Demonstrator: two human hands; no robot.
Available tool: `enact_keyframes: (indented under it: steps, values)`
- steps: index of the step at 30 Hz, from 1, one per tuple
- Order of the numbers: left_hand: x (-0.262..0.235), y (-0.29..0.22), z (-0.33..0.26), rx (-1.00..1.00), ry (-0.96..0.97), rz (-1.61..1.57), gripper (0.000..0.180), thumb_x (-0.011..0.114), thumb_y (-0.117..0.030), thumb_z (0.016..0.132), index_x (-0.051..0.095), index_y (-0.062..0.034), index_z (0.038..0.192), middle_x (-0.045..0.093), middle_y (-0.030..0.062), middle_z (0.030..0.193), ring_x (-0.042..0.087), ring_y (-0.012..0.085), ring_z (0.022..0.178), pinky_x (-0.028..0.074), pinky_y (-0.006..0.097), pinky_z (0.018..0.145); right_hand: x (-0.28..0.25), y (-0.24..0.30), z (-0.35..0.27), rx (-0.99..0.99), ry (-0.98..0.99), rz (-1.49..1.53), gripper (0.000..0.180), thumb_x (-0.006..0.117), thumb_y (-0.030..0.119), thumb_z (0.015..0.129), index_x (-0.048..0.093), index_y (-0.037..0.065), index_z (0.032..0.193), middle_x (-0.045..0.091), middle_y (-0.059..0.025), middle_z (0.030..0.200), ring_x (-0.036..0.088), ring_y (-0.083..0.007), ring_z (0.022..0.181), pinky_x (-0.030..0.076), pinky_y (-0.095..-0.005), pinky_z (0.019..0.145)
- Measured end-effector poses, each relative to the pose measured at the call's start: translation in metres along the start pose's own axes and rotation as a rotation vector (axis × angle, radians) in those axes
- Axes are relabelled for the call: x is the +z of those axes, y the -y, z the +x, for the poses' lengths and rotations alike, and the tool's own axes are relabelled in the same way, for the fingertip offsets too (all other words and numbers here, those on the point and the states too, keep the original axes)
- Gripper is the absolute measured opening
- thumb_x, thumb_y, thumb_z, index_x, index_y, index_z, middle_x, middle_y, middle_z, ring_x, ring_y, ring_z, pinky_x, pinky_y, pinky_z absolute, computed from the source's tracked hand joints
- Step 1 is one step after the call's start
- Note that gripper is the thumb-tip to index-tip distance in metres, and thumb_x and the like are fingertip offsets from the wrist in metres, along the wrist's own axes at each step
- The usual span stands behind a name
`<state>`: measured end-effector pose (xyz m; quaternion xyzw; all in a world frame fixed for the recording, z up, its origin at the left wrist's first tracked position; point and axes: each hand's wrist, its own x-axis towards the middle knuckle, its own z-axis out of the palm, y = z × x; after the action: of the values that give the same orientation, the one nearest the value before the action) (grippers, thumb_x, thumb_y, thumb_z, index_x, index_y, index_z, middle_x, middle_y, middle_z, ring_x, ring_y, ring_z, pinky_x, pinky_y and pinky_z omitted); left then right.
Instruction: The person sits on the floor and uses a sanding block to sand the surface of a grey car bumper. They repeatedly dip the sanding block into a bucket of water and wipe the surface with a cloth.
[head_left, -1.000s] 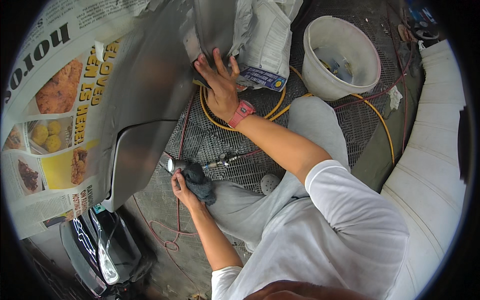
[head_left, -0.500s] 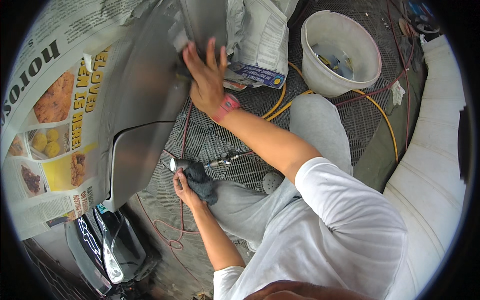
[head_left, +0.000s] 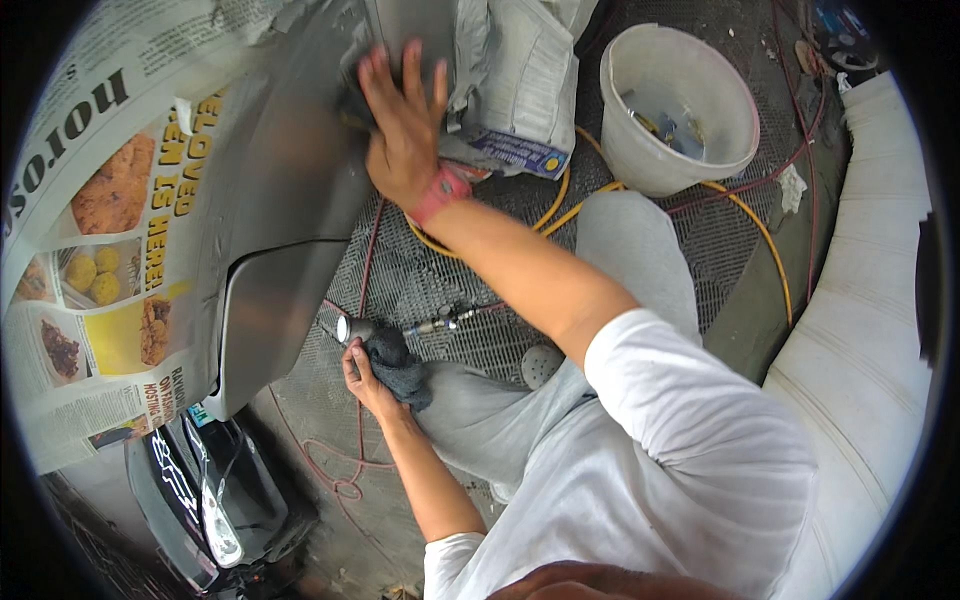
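Note:
My right hand [head_left: 402, 130] is laid against the smooth grey car body panel [head_left: 290, 150], fingers stretched and apart. Under its palm edge shows a dark patch with a yellowish rim, too blurred to name. Low beside my dark-covered foot [head_left: 395, 370] is my left hand [head_left: 365, 382], its thumb and fingers drawn together. What lies between them, if anything, is hidden. Just past those fingertips is a dark cylindrical object with a round white end [head_left: 344, 328]. A metal hose fitting [head_left: 440, 325] lies close by.
Newspaper [head_left: 110, 260] covers the panel's left side; more masking paper [head_left: 515, 90] hangs beyond my right hand. A white bucket [head_left: 690, 165] holds some liquid. Yellow hose [head_left: 765, 240] and red hose [head_left: 365, 440] cross the mat. A headlamp [head_left: 215, 500] sits lower left.
My right hand has slid a little up and left along the grey panel. My left hand has hardly moved, and the view has shifted slightly.

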<state>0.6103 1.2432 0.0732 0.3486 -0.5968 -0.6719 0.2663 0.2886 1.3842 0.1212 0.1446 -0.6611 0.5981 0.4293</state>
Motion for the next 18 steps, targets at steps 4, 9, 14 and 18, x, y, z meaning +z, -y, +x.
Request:
enact_keyframes:
  steps: [4,9,14,18]
  values:
    - [0.004,0.005,0.010,0.039,0.001,0.026,0.024,0.070,-0.030,0.107,0.068,-0.0068,0.113,0.072,0.0073,0.108,0.072,0.0189,0.097,0.063,0.034,0.084,-0.037,0.002,-0.060,0.116,0.187,-0.065,0.067,0.057,-0.004,0.093,0.052,0.010,0.158,0.062,-0.0100,0.154,0.041,-0.0353,0.156,0.011,-0.0591,0.130]
    - [0.012,-0.002,0.000,0.014,0.005,0.096,0.032,0.072,-0.034,0.105,0.067,-0.0045,0.117,0.070,0.0083,0.107,0.070,0.0189,0.095,0.061,0.034,0.083,-0.041,0.029,-0.013,0.113,-0.001,0.079,0.057,0.055,-0.002,0.097,0.057,0.011,0.152,0.064,-0.0049,0.152,0.049,-0.0312,0.149,0.017,-0.0546,0.129]
    - [0.031,-0.011,-0.009,0.031,0.023,0.081,0.031,0.072,-0.034,0.105,0.067,-0.0050,0.117,0.071,0.0082,0.107,0.071,0.0193,0.095,0.062,0.035,0.082,-0.015,-0.005,-0.021,0.032,0.009,-0.024,0.067,0.060,0.001,0.096,0.046,0.014,0.160,0.059,-0.0046,0.158,0.035,-0.0372,0.159,0.012,-0.0634,0.130]
    - [0.014,-0.003,0.001,0.011,0.018,0.081,0.031,0.073,-0.034,0.105,0.068,-0.0054,0.117,0.071,0.0080,0.108,0.072,0.0197,0.097,0.062,0.034,0.083,-0.055,0.009,-0.053,0.146,0.297,-0.094,0.063,0.061,-0.002,0.095,0.051,0.014,0.154,0.063,-0.0076,0.151,0.048,-0.0391,0.149,0.021,-0.0637,0.128]
